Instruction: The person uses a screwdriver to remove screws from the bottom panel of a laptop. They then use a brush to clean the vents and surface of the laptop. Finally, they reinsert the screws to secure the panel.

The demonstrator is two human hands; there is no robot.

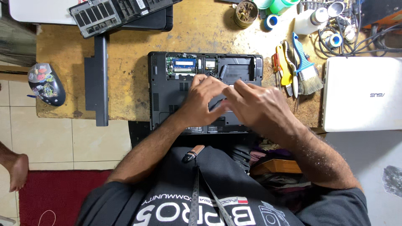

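A black laptop (165, 94) lies upside down on a worn wooden table (130, 54), its bottom cover off so a green memory board (184, 65) shows near the far edge. My left hand (205, 100) and my right hand (251, 104) meet over the laptop's middle, fingers bent and touching its underside. A thin dark part seems to sit between the fingertips; what it is stays hidden.
A black battery bar (98, 79) lies left of the laptop. Another black laptop with a cover panel (117, 14) sits at the far left. A brush and screwdrivers (295, 67) lie on the right beside a white laptop (362, 94). A bare foot (16, 169) shows at the left.
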